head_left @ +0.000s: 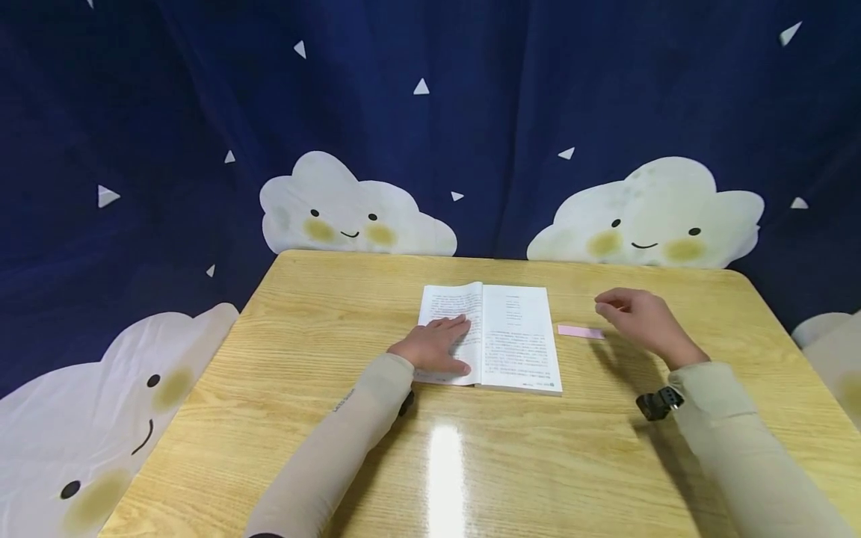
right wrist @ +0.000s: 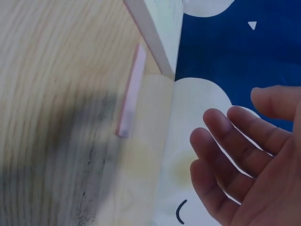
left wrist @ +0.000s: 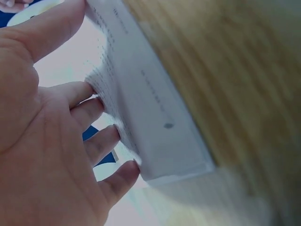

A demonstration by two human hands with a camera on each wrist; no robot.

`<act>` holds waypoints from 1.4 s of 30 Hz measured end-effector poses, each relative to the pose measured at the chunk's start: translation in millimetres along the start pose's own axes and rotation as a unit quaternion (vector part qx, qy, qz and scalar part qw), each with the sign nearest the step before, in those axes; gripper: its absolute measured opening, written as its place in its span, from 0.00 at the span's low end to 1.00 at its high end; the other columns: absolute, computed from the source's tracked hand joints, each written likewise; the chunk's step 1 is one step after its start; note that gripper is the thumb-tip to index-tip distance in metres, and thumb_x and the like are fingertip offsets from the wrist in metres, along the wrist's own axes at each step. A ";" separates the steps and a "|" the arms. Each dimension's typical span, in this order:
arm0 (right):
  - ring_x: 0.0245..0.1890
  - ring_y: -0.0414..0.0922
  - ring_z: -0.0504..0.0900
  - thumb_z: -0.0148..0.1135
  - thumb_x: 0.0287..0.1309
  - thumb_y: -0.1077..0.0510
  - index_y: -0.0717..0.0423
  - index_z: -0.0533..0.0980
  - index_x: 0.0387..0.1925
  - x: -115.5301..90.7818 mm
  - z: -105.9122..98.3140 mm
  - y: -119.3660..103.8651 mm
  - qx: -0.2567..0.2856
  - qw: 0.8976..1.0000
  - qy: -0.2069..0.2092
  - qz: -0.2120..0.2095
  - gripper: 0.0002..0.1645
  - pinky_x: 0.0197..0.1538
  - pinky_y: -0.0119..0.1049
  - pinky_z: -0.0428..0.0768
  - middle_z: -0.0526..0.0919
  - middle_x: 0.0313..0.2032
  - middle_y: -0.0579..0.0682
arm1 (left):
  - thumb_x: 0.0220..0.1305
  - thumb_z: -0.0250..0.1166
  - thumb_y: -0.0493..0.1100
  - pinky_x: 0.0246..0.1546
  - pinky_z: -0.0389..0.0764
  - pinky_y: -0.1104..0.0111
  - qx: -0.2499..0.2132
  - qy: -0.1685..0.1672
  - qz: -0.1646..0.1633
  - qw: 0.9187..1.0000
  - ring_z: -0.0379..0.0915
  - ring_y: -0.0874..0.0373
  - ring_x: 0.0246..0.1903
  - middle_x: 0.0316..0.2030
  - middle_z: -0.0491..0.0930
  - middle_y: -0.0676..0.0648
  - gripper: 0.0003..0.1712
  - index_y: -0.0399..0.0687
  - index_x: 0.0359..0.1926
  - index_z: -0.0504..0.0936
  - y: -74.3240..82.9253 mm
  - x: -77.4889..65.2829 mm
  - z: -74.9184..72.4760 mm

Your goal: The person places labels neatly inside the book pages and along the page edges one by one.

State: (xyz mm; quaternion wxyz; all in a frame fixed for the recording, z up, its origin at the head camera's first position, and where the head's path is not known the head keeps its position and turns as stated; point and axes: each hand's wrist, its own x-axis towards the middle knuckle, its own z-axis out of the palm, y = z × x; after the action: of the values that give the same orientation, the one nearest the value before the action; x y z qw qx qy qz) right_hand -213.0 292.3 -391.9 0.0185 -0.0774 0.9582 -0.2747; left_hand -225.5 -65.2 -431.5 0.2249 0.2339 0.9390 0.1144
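Observation:
An open book (head_left: 516, 344) lies on the wooden table with printed text on both pages. My left hand (head_left: 433, 346) rests on its left page, fingers spread towards the spine and thumb near the lower edge. In the left wrist view, the fingertips of that hand (left wrist: 61, 117) touch the page (left wrist: 150, 103). To the right of the book lies a narrow pink strip (head_left: 581, 332), which shows some thickness in the right wrist view (right wrist: 131, 94). Raised above the table just right of the strip, my right hand (head_left: 642, 321) holds nothing, its fingers loosely bent.
The wooden table (head_left: 303, 329) has rounded far corners and a bright light reflection near its front. Behind it hangs a dark blue curtain (head_left: 498, 112) with white smiling clouds and small triangles. A black device (head_left: 659, 403) is strapped at the right wrist.

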 end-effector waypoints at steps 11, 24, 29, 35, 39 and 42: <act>0.50 0.63 0.82 0.54 0.71 0.52 0.67 0.76 0.58 17.4 15.0 2.7 -0.008 1.000 -0.027 -0.003 0.25 0.49 0.56 0.80 0.82 0.52 0.68 | 0.63 0.65 0.63 0.76 0.54 0.52 0.016 -0.001 -0.002 1.000 0.43 0.51 0.79 0.80 0.44 0.58 0.52 0.59 0.79 0.48 -1.8 1.0 -4.7; 0.32 0.49 0.80 0.61 0.62 0.58 0.64 0.82 0.41 36.1 31.1 10.8 -0.057 0.998 -0.040 -0.003 0.13 0.40 0.47 0.79 0.86 0.35 0.59 | 0.64 0.63 0.63 0.77 0.52 0.53 0.018 -0.010 0.004 1.000 0.40 0.51 0.80 0.80 0.41 0.58 0.52 0.59 0.80 0.46 -2.5 2.2 -8.0; 0.28 0.45 0.76 0.63 0.58 0.59 0.62 0.82 0.37 38.2 32.0 13.5 -0.057 0.995 -0.081 0.009 0.09 0.35 0.39 0.74 0.84 0.30 0.54 | 0.64 0.63 0.63 0.77 0.52 0.53 0.013 -0.013 0.003 1.000 0.40 0.51 0.80 0.80 0.41 0.59 0.52 0.60 0.80 0.46 -1.9 1.5 -7.2; 0.30 0.47 0.75 0.63 0.56 0.61 0.61 0.82 0.33 37.5 36.2 13.2 -0.071 0.993 -0.089 0.017 0.06 0.38 0.40 0.74 0.84 0.32 0.55 | 0.64 0.63 0.63 0.77 0.52 0.52 0.011 -0.012 0.004 1.000 0.41 0.51 0.80 0.80 0.42 0.59 0.52 0.60 0.80 0.47 -1.1 -0.4 -2.6; 0.30 0.47 0.75 0.63 0.56 0.61 0.59 0.81 0.32 35.4 38.0 15.3 -0.079 0.993 -0.086 0.026 0.04 0.37 0.41 0.74 0.83 0.31 0.54 | 0.63 0.63 0.63 0.77 0.52 0.51 0.011 -0.012 0.002 1.000 0.41 0.51 0.80 0.80 0.42 0.59 0.52 0.60 0.80 0.47 0.0 0.0 0.2; 0.30 0.48 0.76 0.62 0.57 0.60 0.58 0.81 0.32 33.5 34.9 17.9 -0.080 0.993 -0.083 0.029 0.05 0.36 0.41 0.75 0.83 0.32 0.54 | 0.64 0.63 0.63 0.77 0.52 0.51 0.014 -0.009 0.001 1.000 0.41 0.52 0.80 0.80 0.42 0.59 0.51 0.61 0.80 0.47 0.7 0.6 0.6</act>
State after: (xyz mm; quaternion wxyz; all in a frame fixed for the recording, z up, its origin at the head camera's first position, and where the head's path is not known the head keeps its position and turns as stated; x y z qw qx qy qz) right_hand -245.9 283.6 -430.7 0.1000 -0.0730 0.9741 -0.1892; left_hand -225.4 -64.3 -432.0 0.2301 0.2389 0.9382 0.0990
